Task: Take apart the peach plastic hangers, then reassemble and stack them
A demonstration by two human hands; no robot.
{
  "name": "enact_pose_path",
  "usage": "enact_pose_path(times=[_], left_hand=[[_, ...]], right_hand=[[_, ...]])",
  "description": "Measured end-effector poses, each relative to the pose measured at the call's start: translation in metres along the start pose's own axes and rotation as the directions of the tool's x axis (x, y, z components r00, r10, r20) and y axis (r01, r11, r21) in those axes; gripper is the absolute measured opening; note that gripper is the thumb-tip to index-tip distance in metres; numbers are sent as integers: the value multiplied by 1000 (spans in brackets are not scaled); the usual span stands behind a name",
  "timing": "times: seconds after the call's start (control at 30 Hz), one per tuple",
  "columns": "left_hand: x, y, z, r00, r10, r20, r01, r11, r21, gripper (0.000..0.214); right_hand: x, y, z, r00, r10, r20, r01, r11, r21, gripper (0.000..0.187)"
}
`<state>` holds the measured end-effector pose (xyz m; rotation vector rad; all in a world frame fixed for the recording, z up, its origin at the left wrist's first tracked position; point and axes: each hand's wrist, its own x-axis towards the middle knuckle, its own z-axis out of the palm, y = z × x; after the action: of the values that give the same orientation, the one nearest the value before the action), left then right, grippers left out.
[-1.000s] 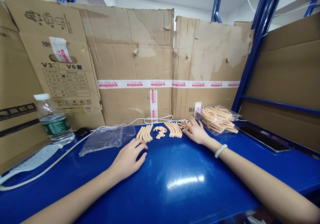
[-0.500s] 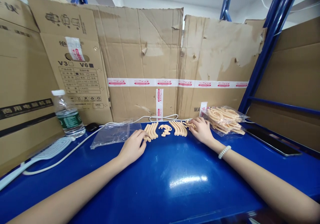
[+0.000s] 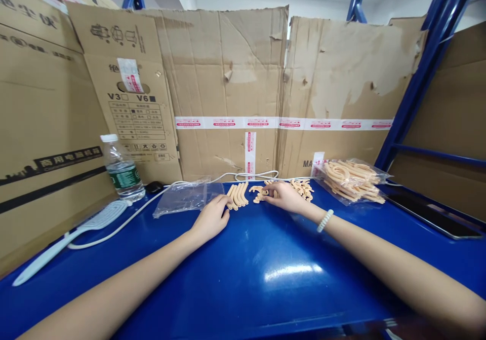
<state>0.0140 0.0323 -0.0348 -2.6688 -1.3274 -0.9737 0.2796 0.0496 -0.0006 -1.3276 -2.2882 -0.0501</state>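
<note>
Several curved peach-coloured rubber pieces lie in a row (image 3: 238, 195) at the back of the blue table (image 3: 266, 269). My left hand (image 3: 211, 217) rests flat there, fingertips touching the row's left end. My right hand (image 3: 285, 196) lies over a second group of the pieces, fingers stretched toward some small curled pieces (image 3: 258, 193). A loose heap of pieces (image 3: 304, 188) sits just right of that hand. An empty clear plastic bag (image 3: 186, 198) lies left of the row.
A filled clear bag of the same pieces (image 3: 353, 178) lies at the back right. A water bottle (image 3: 121, 170), a white cable (image 3: 125, 218) and a white flat strip (image 3: 64, 238) are on the left. Cardboard walls (image 3: 228, 91) enclose the table; a dark phone (image 3: 433, 211) lies right.
My right hand has slid left from the bag side onto the middle group of pieces. My left hand has moved forward to the row's left end. The camera view has shifted left.
</note>
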Motion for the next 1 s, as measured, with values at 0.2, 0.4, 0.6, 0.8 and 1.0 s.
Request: enact_pose_path(times=[0.2,0.4,0.6,0.8,1.0], left_hand=[[0,0,2,1000,0,2,0,1000,6,22],[1,-3,3,1000,15,-16,-14,1000,15,13],[1,-1,1,999,50,-13,-49,999,23,17],[-1,2,-2,996,85,-20,-85,996,34,14],[-3,7,-4,991,132,-29,-130,990,56,14]], right_hand=[[12,-4,8,999,-1,35,0,1000,23,31],[15,-5,16,996,10,91,-19,995,99,20],[18,1,20,994,68,80,-87,961,264,23],[6,-6,10,983,183,-6,-150,824,546,27],[-26,-30,5,959,281,47,-203,559,804,45]])
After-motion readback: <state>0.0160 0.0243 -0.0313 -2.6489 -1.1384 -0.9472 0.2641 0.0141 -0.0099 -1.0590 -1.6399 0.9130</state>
